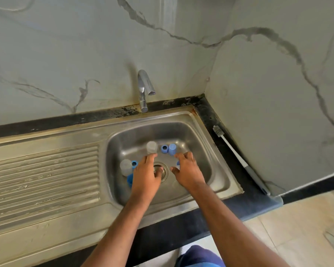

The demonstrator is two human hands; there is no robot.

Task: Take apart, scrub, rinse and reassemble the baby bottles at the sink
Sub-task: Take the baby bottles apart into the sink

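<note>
Baby bottle parts stand in the steel sink basin (216,170). A clear bottle body (151,147) is at the back, with a blue ring (164,148) and a blue cap (172,149) to its right. Another clear bottle body (126,167), a blue ring (134,164) and a blue cap (130,180) stand at the left. My left hand (146,175) hovers over the drain, fingers loosely spread, holding nothing. My right hand (187,171) hovers beside it, fingers spread; a blue part (178,164) shows just behind it, mostly hidden.
A chrome tap (144,89) rises behind the basin; no water runs. A ribbed draining board (42,180) lies to the left. A bottle brush (239,157) with a white and grey handle lies on the black counter at the right, along the marble wall.
</note>
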